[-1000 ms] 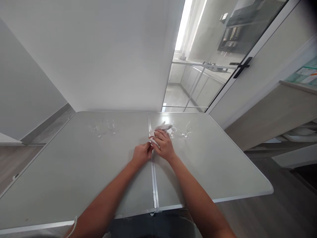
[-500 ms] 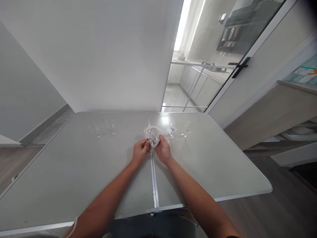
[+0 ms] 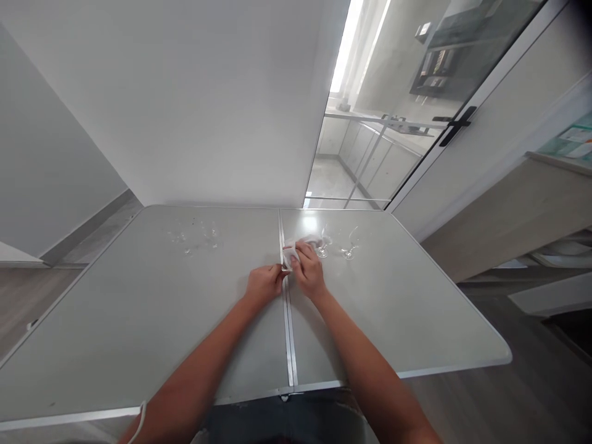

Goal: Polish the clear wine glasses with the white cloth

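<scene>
Over the table's middle seam, my left hand [image 3: 264, 283] is closed on the foot end of a clear stemmed glass [image 3: 287, 267]. My right hand [image 3: 309, 274] grips a white cloth [image 3: 290, 251], pressed around the glass, so most of the bowl is hidden. Just beyond my right hand stands another stemmed glass [image 3: 322, 251], partly behind the cloth. Farther right is one more stemmed glass [image 3: 348, 253], upright on its foot.
Several faint clear glass pieces, including one glass [image 3: 213, 237], stand at the back left of the pale table [image 3: 139, 320]. A white wall [image 3: 208, 111] rises behind the far edge. A glass door [image 3: 370, 123] and a wooden shelf unit [image 3: 518, 203] are to the right.
My right hand has turned and closed more tightly, bunching the cloth around the glass. The glass bowl, visible before, is now mostly covered. The view has shifted slightly.
</scene>
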Motion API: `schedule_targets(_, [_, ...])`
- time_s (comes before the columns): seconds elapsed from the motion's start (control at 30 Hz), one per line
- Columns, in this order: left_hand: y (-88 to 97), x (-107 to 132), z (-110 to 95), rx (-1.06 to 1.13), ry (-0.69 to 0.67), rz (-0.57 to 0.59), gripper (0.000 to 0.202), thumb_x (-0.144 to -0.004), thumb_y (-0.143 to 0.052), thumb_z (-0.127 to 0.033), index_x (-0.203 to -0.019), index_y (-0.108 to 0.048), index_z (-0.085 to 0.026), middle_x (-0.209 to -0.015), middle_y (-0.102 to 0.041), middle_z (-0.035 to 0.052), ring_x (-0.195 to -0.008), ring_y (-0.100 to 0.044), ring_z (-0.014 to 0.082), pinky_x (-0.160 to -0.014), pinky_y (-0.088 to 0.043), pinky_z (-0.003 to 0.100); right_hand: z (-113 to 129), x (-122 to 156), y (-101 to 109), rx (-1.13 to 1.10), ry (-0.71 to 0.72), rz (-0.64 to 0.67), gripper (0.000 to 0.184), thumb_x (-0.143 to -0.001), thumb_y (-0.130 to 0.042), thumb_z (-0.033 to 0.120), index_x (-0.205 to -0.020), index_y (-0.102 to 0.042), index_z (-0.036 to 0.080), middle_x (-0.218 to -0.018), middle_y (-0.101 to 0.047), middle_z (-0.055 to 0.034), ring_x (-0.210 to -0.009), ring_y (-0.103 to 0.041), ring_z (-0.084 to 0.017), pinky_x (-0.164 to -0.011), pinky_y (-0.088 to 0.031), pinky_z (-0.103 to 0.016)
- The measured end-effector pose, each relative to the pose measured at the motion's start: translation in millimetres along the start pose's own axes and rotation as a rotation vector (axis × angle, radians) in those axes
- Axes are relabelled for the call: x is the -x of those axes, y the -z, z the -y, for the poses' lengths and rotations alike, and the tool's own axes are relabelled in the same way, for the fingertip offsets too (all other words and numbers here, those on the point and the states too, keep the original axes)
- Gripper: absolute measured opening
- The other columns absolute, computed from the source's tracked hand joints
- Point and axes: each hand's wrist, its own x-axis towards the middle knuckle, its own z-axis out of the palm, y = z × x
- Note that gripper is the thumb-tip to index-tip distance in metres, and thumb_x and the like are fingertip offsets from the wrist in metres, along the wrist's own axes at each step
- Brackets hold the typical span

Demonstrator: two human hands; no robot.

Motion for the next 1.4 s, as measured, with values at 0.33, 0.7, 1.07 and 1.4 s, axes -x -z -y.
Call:
schedule_targets(0.33, [-0.5, 0.7, -2.9, 0.338, 0.125, -0.051, 0.039, -0.095, -0.053, -0.043, -0.063, -0.055, -0.020, -0.054, -0.055, -0.0008, -0.051, -0.048, 0.0132, -0.056, -0.030, 0.027, -10.4, -6.4, -10.3, -0.991, -0.526, -0.324, 0.037, -0.092, -0.056, 0.053, -0.104, -0.069, 0.020, -0.108, -0.071, -0.0071, -0.103, -0.064, -0.025, -0.087, -0.053, -0.037])
schedule_targets(0.7, [-8.5, -5.7, -8.4, 0.606, 0.380, -0.215, 0.044, -0.098, -0.044, -0.050, -0.066, -0.048, -0.020, -0.062, -0.055, 0.0004, -0.058, -0.049, 0.0143, -0.055, -0.036, 0.025, -1.8, 1.8, -39.9, -1.033, -0.524, 0.027, 0.059, -0.098, -0.026, 0.058, -0.116, -0.066, 0.018, -0.103, -0.073, -0.0101, -0.097, -0.066, -0.026, -0.080, -0.055, -0.040])
schedule_targets(1.07, [0.3, -3.9, -7.9, 0.471, 0.179, -0.343, 0.029, -0.094, -0.059, -0.037, -0.073, -0.069, -0.019, -0.088, -0.060, 0.0057, -0.083, -0.059, 0.0186, -0.071, -0.047, 0.029, -8.0, 1.9, -29.5, -0.760, -0.389, -0.030, 0.036, -0.077, -0.073, 0.029, -0.112, -0.068, 0.022, -0.104, -0.072, -0.0038, -0.094, -0.063, -0.021, -0.092, -0.052, -0.036])
schedule_targets(1.4, [0.5, -3.8, -6.3, 0.498, 0.115, -0.385, 0.019, -0.092, -0.058, -0.019, -0.078, -0.071, -0.020, -0.100, -0.055, 0.0058, -0.076, -0.056, 0.0135, -0.068, -0.046, 0.027, -15.4, -2.0, -14.9, -0.577, -0.375, 0.248, 0.017, -0.076, -0.065, 0.020, -0.092, -0.067, 0.018, -0.081, -0.062, 0.0004, -0.075, -0.051, -0.015, -0.068, -0.042, -0.025])
